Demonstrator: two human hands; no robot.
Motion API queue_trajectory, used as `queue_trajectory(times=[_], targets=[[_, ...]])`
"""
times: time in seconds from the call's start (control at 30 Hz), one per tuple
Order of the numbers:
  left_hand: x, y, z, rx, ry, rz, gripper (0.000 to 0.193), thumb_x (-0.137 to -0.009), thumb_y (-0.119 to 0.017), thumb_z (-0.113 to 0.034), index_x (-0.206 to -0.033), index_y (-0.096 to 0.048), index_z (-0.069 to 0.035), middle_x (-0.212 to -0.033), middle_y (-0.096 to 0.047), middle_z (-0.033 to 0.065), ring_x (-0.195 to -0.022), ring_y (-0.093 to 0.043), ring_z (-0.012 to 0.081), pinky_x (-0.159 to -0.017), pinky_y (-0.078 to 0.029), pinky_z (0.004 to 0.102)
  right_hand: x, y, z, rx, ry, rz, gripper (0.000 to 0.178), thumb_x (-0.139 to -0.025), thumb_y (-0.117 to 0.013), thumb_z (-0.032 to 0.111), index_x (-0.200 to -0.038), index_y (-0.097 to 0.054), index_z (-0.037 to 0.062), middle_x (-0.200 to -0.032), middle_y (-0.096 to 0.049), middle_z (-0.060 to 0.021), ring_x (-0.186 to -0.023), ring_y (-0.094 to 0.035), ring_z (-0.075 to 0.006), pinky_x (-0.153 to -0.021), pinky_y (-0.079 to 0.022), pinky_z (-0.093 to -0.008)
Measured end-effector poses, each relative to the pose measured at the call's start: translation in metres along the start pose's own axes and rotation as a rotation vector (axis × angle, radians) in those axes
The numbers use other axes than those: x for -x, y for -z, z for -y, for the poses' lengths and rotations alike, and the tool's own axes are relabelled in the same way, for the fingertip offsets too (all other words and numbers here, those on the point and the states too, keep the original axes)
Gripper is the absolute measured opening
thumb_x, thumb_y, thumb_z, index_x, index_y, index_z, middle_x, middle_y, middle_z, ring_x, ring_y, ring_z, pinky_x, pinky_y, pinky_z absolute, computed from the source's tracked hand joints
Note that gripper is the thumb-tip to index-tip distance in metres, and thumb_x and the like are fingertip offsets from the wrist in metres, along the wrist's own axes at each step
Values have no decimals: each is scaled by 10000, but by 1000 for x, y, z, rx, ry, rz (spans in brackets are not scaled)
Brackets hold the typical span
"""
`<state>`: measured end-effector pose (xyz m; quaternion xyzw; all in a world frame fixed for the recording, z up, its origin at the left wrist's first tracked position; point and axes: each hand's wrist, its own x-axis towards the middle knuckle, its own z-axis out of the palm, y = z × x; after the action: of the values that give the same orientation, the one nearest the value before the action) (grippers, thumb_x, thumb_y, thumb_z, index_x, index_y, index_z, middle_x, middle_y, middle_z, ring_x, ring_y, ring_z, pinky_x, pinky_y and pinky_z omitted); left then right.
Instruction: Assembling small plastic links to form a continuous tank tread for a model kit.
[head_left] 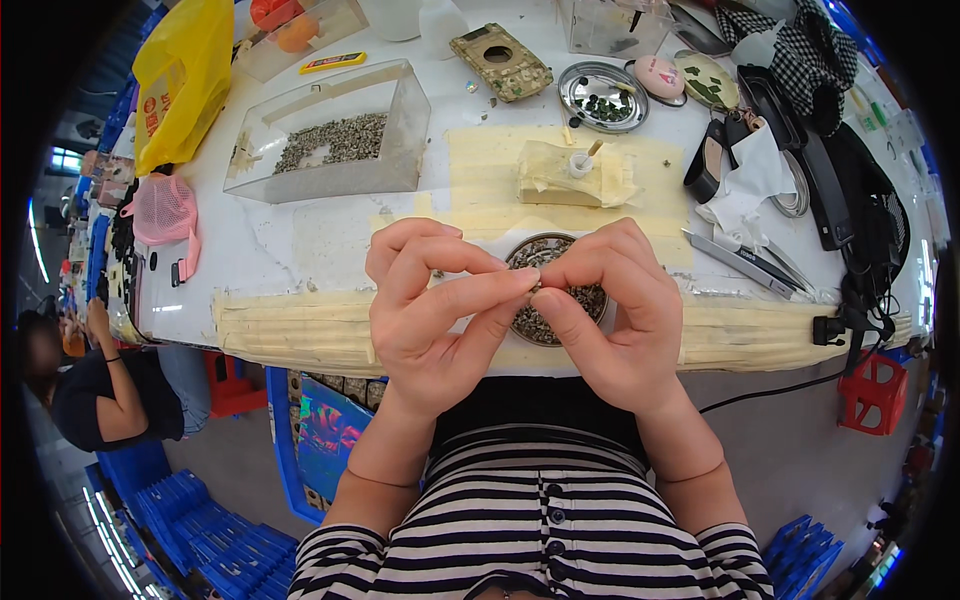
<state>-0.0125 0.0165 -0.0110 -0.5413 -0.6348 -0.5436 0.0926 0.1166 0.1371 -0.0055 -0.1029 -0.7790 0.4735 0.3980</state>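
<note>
Over a round dish (556, 236) close to the table's front edge, my two hands meet fingertip to fingertip. My left hand (425, 310) pinches with thumb and index finger, its other fingers curled loosely. My right hand (625, 305) is also closed in a pinch, touching the left fingertips. Whatever sits between them is too tiny to name. Small grey-brown bits (533, 322) fill the dish, partly hidden by my fingers. Just beyond stands a block wrapped in cream tape (535, 185), with a little white cup (581, 165) on top and a thin stick beside it.
A clear box (408, 125) of grey bits stands at left, near a yellow bag (190, 80). Farther back lie a patterned block with a hole (515, 80) and a metal dish (572, 112) of green pieces. Tweezers (740, 262) lie right. Another person (110, 395) sits far left.
</note>
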Motion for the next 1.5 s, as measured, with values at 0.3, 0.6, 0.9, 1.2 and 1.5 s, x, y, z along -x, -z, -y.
queue_trajectory(times=[0.3, 0.6, 0.9, 1.2, 1.5], targets=[[1, -1, 1, -4, 12, -29, 258, -699, -840, -73, -939, -784, -151, -848, -653, -26, -921, -516, 236, -827, -414, 345, -1, 3, 4, 77, 89, -57, 190, -687, -833, 43, -839, -723, 76, -794, -632, -31, -761, -561, -208, -680, -441, -306], [1, -2, 1, -4, 7, -46, 249, -705, -836, -60, -933, -781, -143, -848, -659, -19, -920, -515, 234, -837, -417, 351, 1, 1, 4, 257, 185, -92, 286, -662, -845, 53, -935, -775, 105, -783, -624, -11, -751, -546, -192, -668, -429, -297], [1, 1, 2, 1, -21, -19, 254, -709, -831, -80, -946, -789, -164, -863, -662, -25, -924, -510, 235, -847, -420, 359, 0, -2, 2, 96, 61, -31, 195, -716, -827, 67, -896, -753, 62, -805, -644, -46, -758, -558, -215, -664, -439, -308], [1, -2, 1, -23, 3, -53, 262, -699, -835, -48, -937, -778, -142, -852, -662, -18, -928, -517, 242, -829, -420, 351, 1, 2, 4, 160, 155, -105, 235, -672, -845, 57, -887, -757, 94, -793, -633, -30, -745, -553, -210, -657, -432, -303], [0, 0, 1, -9, -20, -25, 247, -714, -826, -67, -942, -783, -151, -853, -665, -24, -916, -513, 234, -842, -424, 356, 0, -2, 3, 164, 97, -60, 209, -700, -833, 73, -896, -759, 83, -803, -645, -35, -748, -553, -209, -677, -434, -302]])
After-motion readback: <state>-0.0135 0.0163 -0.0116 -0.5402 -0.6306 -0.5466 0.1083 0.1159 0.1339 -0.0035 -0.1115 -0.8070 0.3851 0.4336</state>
